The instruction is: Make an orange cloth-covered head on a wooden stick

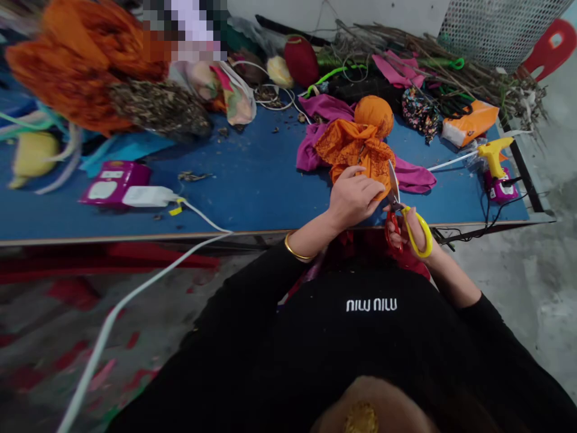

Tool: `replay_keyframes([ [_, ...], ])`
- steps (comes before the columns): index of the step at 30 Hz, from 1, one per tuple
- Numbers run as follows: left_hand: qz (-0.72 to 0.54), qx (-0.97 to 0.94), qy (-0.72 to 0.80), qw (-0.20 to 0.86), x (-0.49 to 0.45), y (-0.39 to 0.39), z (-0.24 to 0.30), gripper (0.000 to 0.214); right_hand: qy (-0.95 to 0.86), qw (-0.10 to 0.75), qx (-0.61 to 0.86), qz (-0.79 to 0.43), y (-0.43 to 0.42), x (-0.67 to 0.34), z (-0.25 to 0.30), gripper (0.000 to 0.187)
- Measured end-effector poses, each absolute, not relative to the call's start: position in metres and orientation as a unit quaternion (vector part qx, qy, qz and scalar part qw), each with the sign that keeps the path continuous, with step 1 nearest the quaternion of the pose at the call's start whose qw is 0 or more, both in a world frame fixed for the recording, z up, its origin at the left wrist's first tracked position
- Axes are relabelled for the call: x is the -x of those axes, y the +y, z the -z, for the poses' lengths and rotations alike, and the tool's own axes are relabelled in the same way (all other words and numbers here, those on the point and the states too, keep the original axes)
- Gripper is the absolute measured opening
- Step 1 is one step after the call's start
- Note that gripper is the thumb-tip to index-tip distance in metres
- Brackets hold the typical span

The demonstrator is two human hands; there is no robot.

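Note:
My left hand (pixel 357 193) is closed on the near edge of an orange patterned cloth (pixel 346 139), pinching its folds. This cloth is gathered beneath a round, orange-wrapped ball (pixel 374 114). In my right hand (pixel 417 231) is a pair of scissors (pixel 419 236) with one yellow and one red handle loop. The handles stand apart, and a blade points up along the right side of the orange cloth, close to my left fingers. Whether the blade touches the cloth I cannot tell. Purple fabric (pixel 412 177) lies spread under the orange bundle.
A yellow glue gun (pixel 493 155) rests by a purple power socket (pixel 501 187) on the right. Another purple socket (pixel 116 183) sits left, its white cable (pixel 135 293) hanging over the table edge. Orange cloth (pixel 81 60) and dry twigs (pixel 419 51) are piled at the back.

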State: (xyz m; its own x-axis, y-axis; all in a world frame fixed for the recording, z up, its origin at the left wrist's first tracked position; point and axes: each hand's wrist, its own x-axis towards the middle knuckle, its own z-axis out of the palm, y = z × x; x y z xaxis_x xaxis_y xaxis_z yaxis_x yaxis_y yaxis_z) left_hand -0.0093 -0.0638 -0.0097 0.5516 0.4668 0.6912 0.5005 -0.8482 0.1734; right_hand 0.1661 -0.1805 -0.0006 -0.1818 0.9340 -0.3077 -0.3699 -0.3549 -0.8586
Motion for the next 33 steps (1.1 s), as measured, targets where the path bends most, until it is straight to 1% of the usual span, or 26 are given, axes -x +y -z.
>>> replay_keyframes([
  [4,0.379,0.883,-0.275,0.016,0.01,-0.064,0.011,0.021,-0.334,0.464,0.469,-0.674,-0.186,-0.168,-0.001,0.074],
  [9,0.388,0.875,-0.286,-0.05,0.015,-0.064,0.014,0.012,-0.345,0.451,0.507,-0.649,-0.188,-0.175,0.0,0.075],
  [14,0.386,0.856,-0.334,-0.088,0.017,-0.064,0.011,0.006,-0.365,0.456,0.482,-0.653,-0.189,-0.182,0.0,0.077],
  [18,0.4,0.853,-0.327,-0.08,0.015,-0.065,0.006,0.005,-0.37,0.411,0.493,-0.672,-0.189,-0.185,-0.005,0.088],
  [20,0.392,0.856,-0.326,-0.081,0.014,-0.066,0.005,0.006,-0.387,0.387,0.503,-0.669,-0.186,-0.185,-0.008,0.09],
  [24,0.379,0.869,-0.307,-0.089,0.012,-0.067,0.004,0.008,-0.412,0.353,0.526,-0.655,-0.177,-0.184,-0.011,0.088],
  [27,0.377,0.876,-0.285,-0.094,0.014,-0.067,0.004,0.01,-0.426,0.324,0.535,-0.653,-0.169,-0.182,-0.012,0.082],
  [29,0.381,0.878,-0.274,-0.097,0.016,-0.066,0.005,0.01,-0.426,0.32,0.539,-0.652,-0.165,-0.183,-0.014,0.078],
  [33,0.406,0.869,-0.261,-0.106,0.019,-0.063,0.004,0.009,-0.418,0.323,0.554,-0.643,-0.158,-0.187,-0.022,0.079],
])
